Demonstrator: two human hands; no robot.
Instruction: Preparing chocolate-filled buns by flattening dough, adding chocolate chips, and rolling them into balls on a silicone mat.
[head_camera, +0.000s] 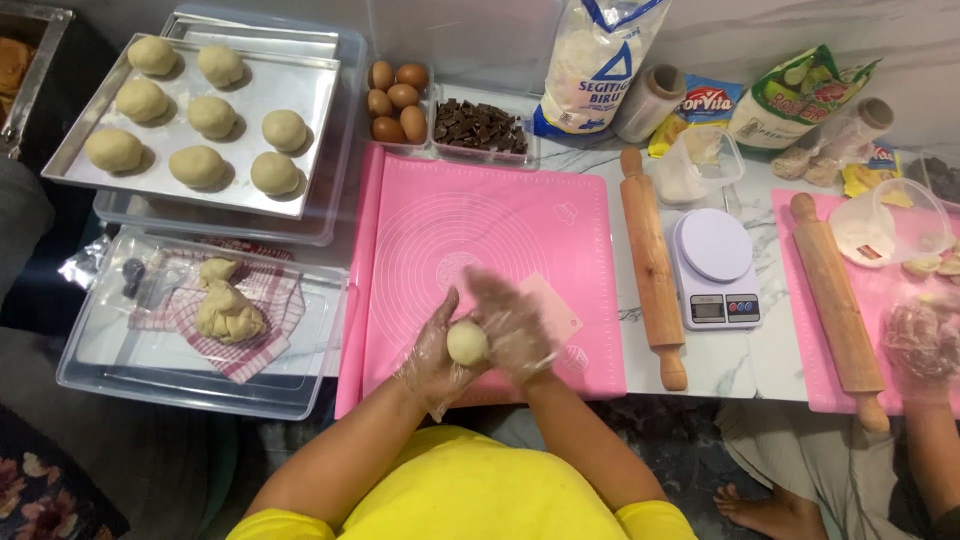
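Observation:
A small round ball of pale dough (467, 343) sits between my two palms above the near edge of a pink silicone mat (440, 230). My left hand (432, 352) cups it from the left and below. Over it on the right lies my right hand (512, 325), blurred by motion. Both hands wear thin clear plastic gloves. A metal baking tray (300, 85) at the far left carries several shaped dough balls (212, 117). In a clear plastic box (110, 340) nearer to me, a lump of raw dough (226, 312) rests on a red checked cloth.
A wooden rolling pin (652, 262) and a white kitchen scale (716, 268) lie right of the mat. Eggs (395, 102), chocolate pieces (480, 126) and bags of ingredients stand at the back. Another person's gloved hand (922, 345) works at a second pink mat with a second rolling pin (836, 305).

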